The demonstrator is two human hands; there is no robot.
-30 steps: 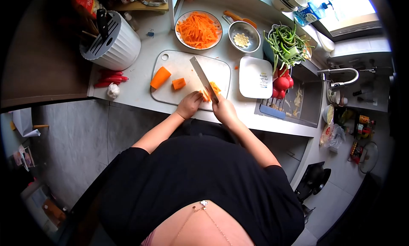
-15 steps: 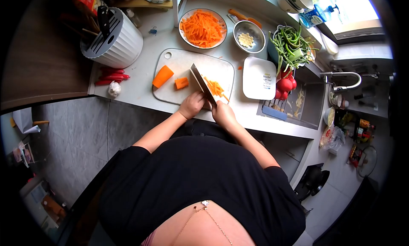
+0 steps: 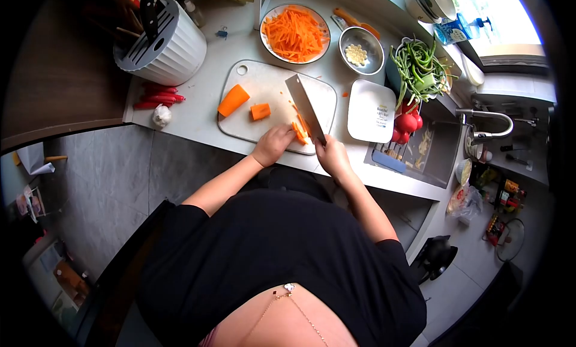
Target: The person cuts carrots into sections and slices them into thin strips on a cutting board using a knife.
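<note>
My right hand (image 3: 334,157) is closed on the handle of a broad knife (image 3: 305,105), whose blade points away over the white cutting board (image 3: 246,137). Along the blade's left side lie cut carrot strips (image 3: 299,131). My left hand (image 3: 274,144) rests at the board's near edge, its fingertips against the strips; its fingers are bent together. A large carrot piece (image 3: 233,99) and a smaller carrot chunk (image 3: 260,111) lie on the left half of the board.
Behind the board stand a plate of shredded carrot (image 3: 295,33) and a metal bowl (image 3: 362,51) with pale slices. To the right are a white tray (image 3: 371,111), green beans (image 3: 420,68), red vegetables (image 3: 406,123) and the sink (image 3: 432,149). Left: garlic (image 3: 161,115), red chillies (image 3: 159,96), knife holder (image 3: 186,53).
The knife has moved right across the board, and the strips now lie on its left side instead of its right. My left fingertips have come to the strips. The view has shifted slightly.
</note>
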